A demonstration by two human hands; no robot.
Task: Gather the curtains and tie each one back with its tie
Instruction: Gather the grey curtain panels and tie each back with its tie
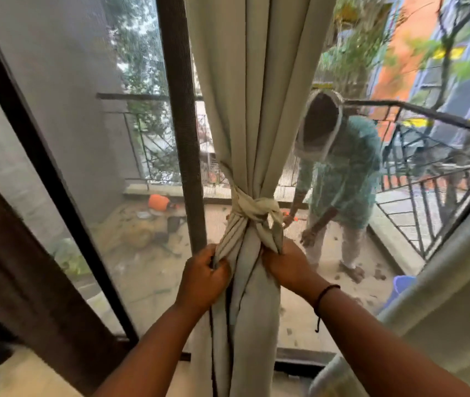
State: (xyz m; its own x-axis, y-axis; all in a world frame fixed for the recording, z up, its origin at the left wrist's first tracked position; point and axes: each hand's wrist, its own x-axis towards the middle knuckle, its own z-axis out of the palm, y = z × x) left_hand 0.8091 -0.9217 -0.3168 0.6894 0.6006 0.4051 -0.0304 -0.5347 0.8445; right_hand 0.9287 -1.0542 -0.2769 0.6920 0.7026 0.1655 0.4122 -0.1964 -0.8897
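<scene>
A pale grey-green curtain [252,96] hangs in the middle of the view, bunched into a narrow bundle. A cream fabric tie [256,209] is knotted around it at about mid-height. My left hand [203,275] grips the tie's left hanging end just below the knot. On the right side of the bundle my right hand [286,266] holds the tie's other end where it hangs down. A second pale curtain [440,305] shows at the right edge, hanging loose.
Behind the curtain is a sliding door with a dark frame [181,124] and mesh screen. On the balcony outside a person [339,179] in a teal top bends forward, near an orange pot [158,201] and an iron railing [428,179].
</scene>
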